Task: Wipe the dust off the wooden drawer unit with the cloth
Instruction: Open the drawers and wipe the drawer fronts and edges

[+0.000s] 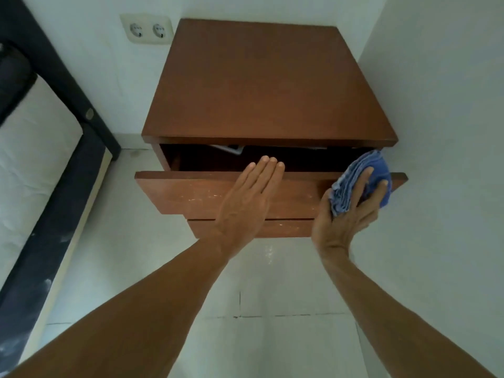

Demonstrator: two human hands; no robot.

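The brown wooden drawer unit [261,85] stands in a white corner, its top drawer [185,192] pulled partly out with pale dust streaks on the front. My left hand [248,197] lies flat on that drawer front, fingers straight and together, fingertips over its top edge. My right hand [349,214] grips a folded blue cloth [362,178] against the right end of the same drawer front. A lower drawer front [286,227] shows beneath, closed. Inside the open drawer a grey flat item [229,148] is partly hidden.
A bed with a dark frame [68,170] and white mattress [30,170] runs along the left. A double wall socket [147,30] sits left of the unit. White walls close in behind and on the right; white tiled floor [272,290] lies below.
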